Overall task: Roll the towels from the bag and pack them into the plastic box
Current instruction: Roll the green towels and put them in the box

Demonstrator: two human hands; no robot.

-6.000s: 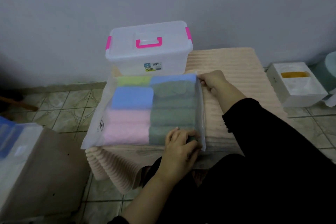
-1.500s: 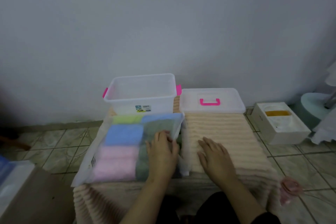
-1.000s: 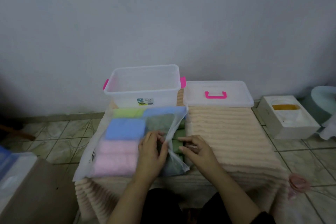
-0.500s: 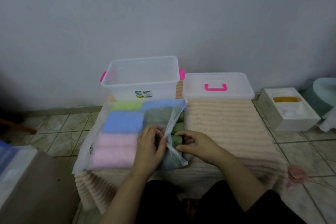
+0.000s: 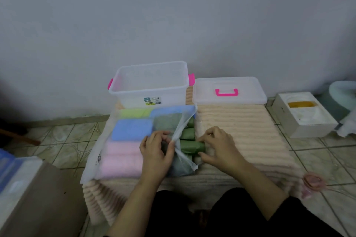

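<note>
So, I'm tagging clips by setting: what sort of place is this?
Probably a home, perhaps near a bathroom: patterned tiled floor, bare painted wall, and a low table under a peach ribbed cover beside household storage boxes.

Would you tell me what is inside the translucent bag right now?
The bag holds folded towels: pink, blue, light green and dark green. The right hand grips one dark green towel at its open side. Anything underneath them is covered.
</note>
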